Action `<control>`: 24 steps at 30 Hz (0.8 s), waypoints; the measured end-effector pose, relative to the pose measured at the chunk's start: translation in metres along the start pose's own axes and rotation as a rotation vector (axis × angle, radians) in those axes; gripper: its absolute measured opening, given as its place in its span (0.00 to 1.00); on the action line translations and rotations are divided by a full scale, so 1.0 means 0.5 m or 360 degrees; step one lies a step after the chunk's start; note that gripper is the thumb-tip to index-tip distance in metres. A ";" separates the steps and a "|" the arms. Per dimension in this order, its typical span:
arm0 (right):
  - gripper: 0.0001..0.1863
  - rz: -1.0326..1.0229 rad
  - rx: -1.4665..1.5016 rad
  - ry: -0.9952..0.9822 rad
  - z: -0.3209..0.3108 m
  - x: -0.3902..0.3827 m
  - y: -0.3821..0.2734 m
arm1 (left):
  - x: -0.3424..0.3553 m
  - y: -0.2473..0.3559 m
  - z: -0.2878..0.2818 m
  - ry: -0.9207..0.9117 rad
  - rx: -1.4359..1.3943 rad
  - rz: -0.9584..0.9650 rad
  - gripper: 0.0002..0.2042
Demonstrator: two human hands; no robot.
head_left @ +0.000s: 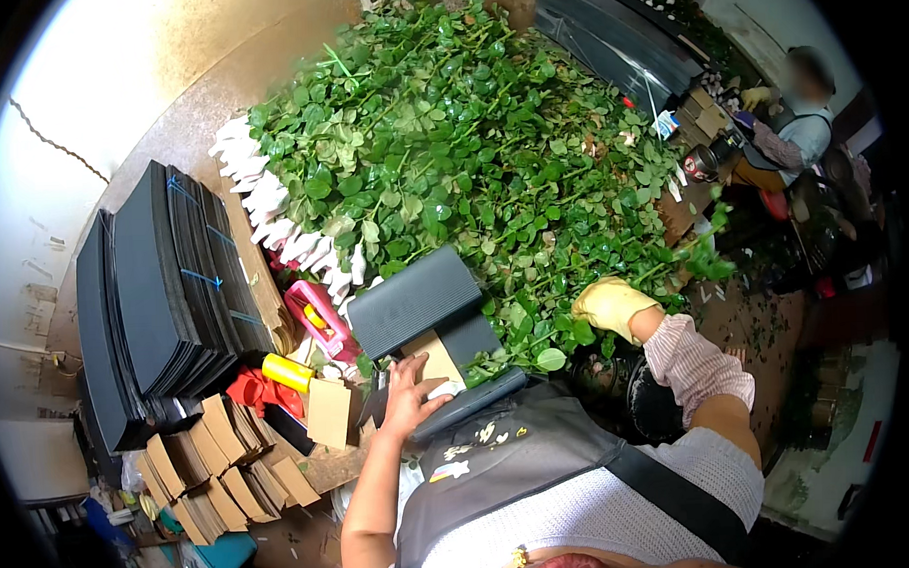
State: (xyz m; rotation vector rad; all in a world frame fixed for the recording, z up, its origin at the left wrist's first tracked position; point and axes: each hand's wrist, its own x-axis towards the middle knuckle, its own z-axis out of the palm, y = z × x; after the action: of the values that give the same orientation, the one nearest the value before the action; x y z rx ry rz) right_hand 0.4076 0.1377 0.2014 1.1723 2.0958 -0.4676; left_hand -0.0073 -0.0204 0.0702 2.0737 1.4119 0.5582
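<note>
My left hand (408,398) is bare, its fingers spread over a piece of brown cardboard (435,357). A small white piece (445,388) shows beside its fingertips. Around the cardboard lies a dark ribbed sheet (415,300), its far side folded up and its near edge rolled against my apron. My right hand (616,308), in a yellow glove, is closed at the near right of a large heap of leafy green stems (450,154). A leafy stem (679,268) runs out from the glove to the right; the fingers' inner side is hidden.
Stacked dark sheets (170,294) stand at the left, with folded cardboard pieces (231,467) nearer me. A pink tape dispenser (321,321) and a yellow roll (287,373) sit beside the ribbed sheet. White wrapped bundle ends (261,196) line the heap. Another person (805,132) works far right.
</note>
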 end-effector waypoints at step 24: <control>0.08 -0.1350 0.0170 0.1609 -0.490 0.213 -0.245 | 0.019 0.046 -0.045 -0.0234 -0.0131 -0.0232 0.12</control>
State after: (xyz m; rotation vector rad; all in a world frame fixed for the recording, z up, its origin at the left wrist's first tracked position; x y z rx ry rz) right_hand 0.1703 0.2832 0.2958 0.5050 3.4929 -0.3781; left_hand -0.0017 -0.0135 0.1026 1.8889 1.4162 0.3898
